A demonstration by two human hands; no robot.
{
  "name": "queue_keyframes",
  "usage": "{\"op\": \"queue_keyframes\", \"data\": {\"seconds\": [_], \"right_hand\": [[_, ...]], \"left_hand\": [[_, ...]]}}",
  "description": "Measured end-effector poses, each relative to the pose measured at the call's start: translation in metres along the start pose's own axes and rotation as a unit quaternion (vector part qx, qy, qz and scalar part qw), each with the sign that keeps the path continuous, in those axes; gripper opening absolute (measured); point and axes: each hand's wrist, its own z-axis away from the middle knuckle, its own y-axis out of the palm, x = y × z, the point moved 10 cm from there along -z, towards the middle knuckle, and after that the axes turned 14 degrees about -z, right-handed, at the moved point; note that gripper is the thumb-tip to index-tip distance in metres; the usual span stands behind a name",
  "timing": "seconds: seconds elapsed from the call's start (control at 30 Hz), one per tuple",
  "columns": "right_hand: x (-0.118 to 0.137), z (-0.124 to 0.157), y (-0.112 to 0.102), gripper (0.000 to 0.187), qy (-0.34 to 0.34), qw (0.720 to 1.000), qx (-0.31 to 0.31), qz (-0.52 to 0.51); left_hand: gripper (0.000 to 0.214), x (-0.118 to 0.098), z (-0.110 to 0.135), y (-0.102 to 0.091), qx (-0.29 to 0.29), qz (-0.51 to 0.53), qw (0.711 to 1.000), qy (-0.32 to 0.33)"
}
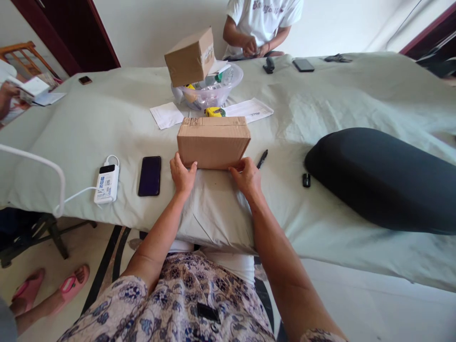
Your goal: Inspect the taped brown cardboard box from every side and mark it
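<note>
A closed brown cardboard box (213, 147) stands upright on the cloth-covered table in front of me, its long side facing me. My left hand (183, 173) grips its lower left corner, thumb on the front face. At the lower right corner, my right hand (247, 175) holds the box with the thumb at the bottom edge; some fingers are hidden behind it. A black pen (262, 158) lies just right of my right hand. To the left of my left hand rests a dark smartphone (149, 176).
Behind the box are a yellow tape measure (214, 112), white papers (166, 115) and a plastic basin (235, 78) with another carton (188, 57) on top. A white power bank (107, 183) lies left. A large black seat-like cushion (384, 180) fills the right. Other people sit around.
</note>
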Motion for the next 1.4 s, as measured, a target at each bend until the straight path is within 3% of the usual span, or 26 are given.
{"op": "queue_keyframes", "data": {"seconds": [0.13,0.23,0.37,0.63,0.93,1.13,1.4], "right_hand": [[-0.001,0.003,0.006,0.032,-0.01,1.0,0.011,-0.01],[0.005,0.004,0.003,0.04,-0.033,0.999,-0.013,-0.039],[0.013,0.008,-0.004,0.053,-0.049,0.997,-0.055,-0.033],[0.018,0.018,-0.006,0.072,-0.032,0.993,-0.101,0.042],[0.021,0.021,-0.002,0.074,-0.059,0.989,-0.118,0.062],[0.018,0.016,-0.002,0.061,-0.076,0.992,-0.097,0.003],[0.03,0.008,-0.021,0.033,-0.128,0.983,-0.103,-0.086]], "left_hand": [[0.094,-0.007,0.006,0.003,-0.001,0.007,1.0,0.019],[0.109,-0.017,0.01,-0.001,-0.009,0.007,0.998,0.057],[0.114,-0.027,0.014,-0.01,-0.026,-0.009,0.996,0.088],[0.122,-0.03,0.016,-0.013,-0.036,-0.041,0.995,0.078],[0.126,-0.033,0.02,-0.012,-0.04,-0.078,0.993,0.078],[0.12,-0.028,0.016,-0.011,-0.039,-0.059,0.995,0.067],[0.079,-0.016,0.011,-0.014,-0.077,0.018,0.994,0.082]]}}
